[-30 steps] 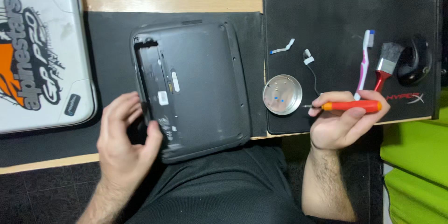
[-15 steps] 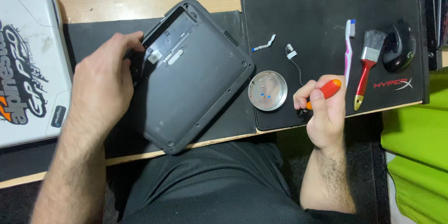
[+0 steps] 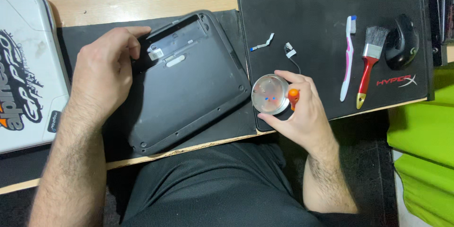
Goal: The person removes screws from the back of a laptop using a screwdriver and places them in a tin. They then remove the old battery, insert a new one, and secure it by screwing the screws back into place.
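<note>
The left hand [image 3: 101, 73] lies flat with spread fingers on the upside-down dark grey plastic laptop [image 3: 187, 80] on the black mat [image 3: 85, 38]. Just right, the right hand [image 3: 302, 113] curls around an orange-handled screwdriver [image 3: 293, 96], touching the small round metal tin [image 3: 270, 94].

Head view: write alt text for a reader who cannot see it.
A left hand rests on an upturned dark laptop on a desk mat, while the right hand, holding an orange screwdriver, touches a round metal tin. A toothbrush and paintbrush lie right.
</note>
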